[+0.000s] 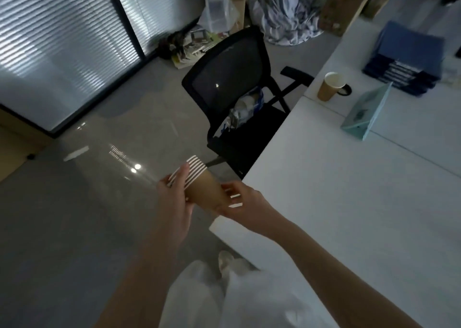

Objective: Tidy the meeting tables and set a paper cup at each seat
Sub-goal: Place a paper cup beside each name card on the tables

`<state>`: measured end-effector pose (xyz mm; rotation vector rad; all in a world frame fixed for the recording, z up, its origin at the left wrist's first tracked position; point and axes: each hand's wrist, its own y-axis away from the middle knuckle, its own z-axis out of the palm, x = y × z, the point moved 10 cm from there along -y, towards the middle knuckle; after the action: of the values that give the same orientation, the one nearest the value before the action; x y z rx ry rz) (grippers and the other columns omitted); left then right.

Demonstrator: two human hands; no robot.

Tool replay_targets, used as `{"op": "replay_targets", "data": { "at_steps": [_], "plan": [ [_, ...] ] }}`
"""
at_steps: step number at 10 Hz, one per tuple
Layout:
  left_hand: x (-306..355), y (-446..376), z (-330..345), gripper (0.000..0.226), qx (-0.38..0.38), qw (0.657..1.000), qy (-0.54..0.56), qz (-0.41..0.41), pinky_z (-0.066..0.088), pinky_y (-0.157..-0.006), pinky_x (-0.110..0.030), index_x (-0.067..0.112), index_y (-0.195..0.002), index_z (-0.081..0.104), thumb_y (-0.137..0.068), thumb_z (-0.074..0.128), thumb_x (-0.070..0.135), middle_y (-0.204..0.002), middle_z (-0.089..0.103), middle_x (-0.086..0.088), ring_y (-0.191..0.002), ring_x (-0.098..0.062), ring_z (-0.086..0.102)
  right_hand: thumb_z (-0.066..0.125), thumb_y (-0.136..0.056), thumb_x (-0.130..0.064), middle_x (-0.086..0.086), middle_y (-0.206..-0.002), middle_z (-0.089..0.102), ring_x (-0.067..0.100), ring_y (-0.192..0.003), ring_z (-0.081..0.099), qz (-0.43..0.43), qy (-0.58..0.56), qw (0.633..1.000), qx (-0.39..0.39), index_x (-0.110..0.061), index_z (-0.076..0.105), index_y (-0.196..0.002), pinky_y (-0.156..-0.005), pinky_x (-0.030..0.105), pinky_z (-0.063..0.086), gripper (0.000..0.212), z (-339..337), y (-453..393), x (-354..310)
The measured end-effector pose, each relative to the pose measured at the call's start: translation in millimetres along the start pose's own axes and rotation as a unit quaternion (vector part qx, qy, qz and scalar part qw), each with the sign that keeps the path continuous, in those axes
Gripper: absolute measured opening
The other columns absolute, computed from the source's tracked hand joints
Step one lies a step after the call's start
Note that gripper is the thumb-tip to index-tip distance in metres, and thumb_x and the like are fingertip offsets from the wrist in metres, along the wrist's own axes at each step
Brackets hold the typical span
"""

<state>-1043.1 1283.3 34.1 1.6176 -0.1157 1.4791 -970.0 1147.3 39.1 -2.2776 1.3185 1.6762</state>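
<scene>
A nested stack of brown paper cups (203,186) with white rims lies tilted between both hands, just off the near corner of the white table (349,203). My left hand (174,200) grips the rim end, thumb on the white rims. My right hand (237,200) holds the bottom end of the stack. One single brown paper cup (330,86) stands upright on the table near its left edge, by the black chair.
A black mesh office chair (232,78) stands at the table's left side with crumpled rubbish (245,110) on its seat. A teal stand-up card (366,114) and a stack of blue folders (404,60) sit on the table. Bags and papers are piled against the far wall.
</scene>
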Motion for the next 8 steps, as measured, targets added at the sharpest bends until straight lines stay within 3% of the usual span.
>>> {"op": "replay_targets", "data": {
  "at_steps": [1, 2, 3, 4, 6, 7, 8],
  "plan": [
    [-6.4, -51.5, 17.2, 0.028, -0.022, 1.0, 0.001, -0.017, 0.052, -0.074, -0.029, 0.013, -0.113, 0.056, -0.094, 0.061, 0.033, -0.115, 0.064, -0.014, -0.087, -0.012, 0.066, 0.072, -0.083, -0.028, -0.001, -0.127, 0.059, 0.012, -0.106, 0.058, 0.027, -0.023, 0.999, 0.021, -0.021, 0.049, -0.132, -0.092, 0.025, 0.049, 0.055, -17.3, -18.7, 10.4],
    [0.1, -102.7, 49.9, 0.026, -0.067, 0.996, -0.031, -0.057, 0.053, -0.078, -0.035, 0.013, -0.105, 0.058, -0.09, 0.066, 0.033, -0.109, 0.065, -0.008, -0.092, -0.017, 0.066, 0.075, -0.078, -0.026, -0.002, -0.121, 0.061, 0.012, -0.103, 0.061, 0.065, -0.061, 0.993, 0.073, -0.019, 0.052, -0.129, -0.092, 0.028, 0.052, 0.056, -50.1, -52.0, 24.4],
    [10.0, -159.0, 85.6, 0.039, -0.114, 0.988, -0.061, -0.09, 0.055, -0.087, -0.04, 0.012, -0.113, 0.057, -0.085, 0.071, 0.036, -0.113, 0.066, -0.014, -0.105, -0.024, 0.066, 0.073, -0.076, -0.014, -0.002, -0.111, 0.063, 0.015, -0.101, 0.064, 0.118, -0.119, 0.977, 0.131, -0.016, 0.057, -0.125, -0.092, 0.033, 0.054, 0.051, -89.5, -92.9, 42.0],
    [20.9, -207.2, 128.6, 0.065, -0.184, 0.968, -0.123, -0.118, 0.055, -0.093, -0.042, 0.01, -0.125, 0.055, -0.076, 0.076, 0.046, -0.122, 0.064, -0.018, -0.112, -0.028, 0.065, 0.067, -0.08, -0.002, -0.008, -0.098, 0.063, 0.011, -0.088, 0.064, 0.155, -0.22, 0.947, 0.177, -0.015, 0.06, -0.117, -0.075, 0.02, 0.055, 0.04, -123.0, -129.0, 58.1],
    [19.1, -292.6, 208.7, 0.038, -0.264, 0.931, -0.173, -0.185, 0.051, -0.094, -0.037, 0.013, -0.128, 0.057, -0.093, 0.062, 0.027, -0.123, 0.063, -0.011, -0.114, -0.025, 0.061, 0.062, -0.085, 0.004, 0.011, -0.122, 0.06, 0.028, -0.11, 0.061, 0.218, -0.383, 0.859, 0.261, -0.008, 0.055, -0.126, -0.096, 0.046, 0.051, 0.043, -169.1, -191.1, 103.4],
    [3.5, -338.1, 241.5, 0.029, -0.289, 0.911, -0.206, -0.211, 0.05, -0.095, -0.037, 0.016, -0.121, 0.062, -0.093, 0.061, 0.025, -0.123, 0.064, -0.011, -0.113, -0.024, 0.061, 0.062, -0.086, 0.0, 0.012, -0.125, 0.058, 0.027, -0.113, 0.06, 0.237, -0.428, 0.827, 0.279, -0.011, 0.053, -0.127, -0.099, 0.046, 0.05, 0.043, -172.2, -223.9, 130.8],
    [-8.4, -374.5, 271.1, 0.017, -0.296, 0.902, -0.239, -0.202, 0.051, -0.095, -0.04, 0.019, -0.107, 0.066, -0.091, 0.064, 0.025, -0.114, 0.068, -0.011, -0.105, -0.024, 0.065, 0.067, -0.085, -0.008, 0.009, -0.122, 0.059, 0.023, -0.109, 0.061, 0.253, -0.383, 0.84, 0.288, -0.009, 0.048, -0.133, -0.097, 0.041, 0.051, 0.052, -166.0, -253.1, 148.9]
  ]
}}
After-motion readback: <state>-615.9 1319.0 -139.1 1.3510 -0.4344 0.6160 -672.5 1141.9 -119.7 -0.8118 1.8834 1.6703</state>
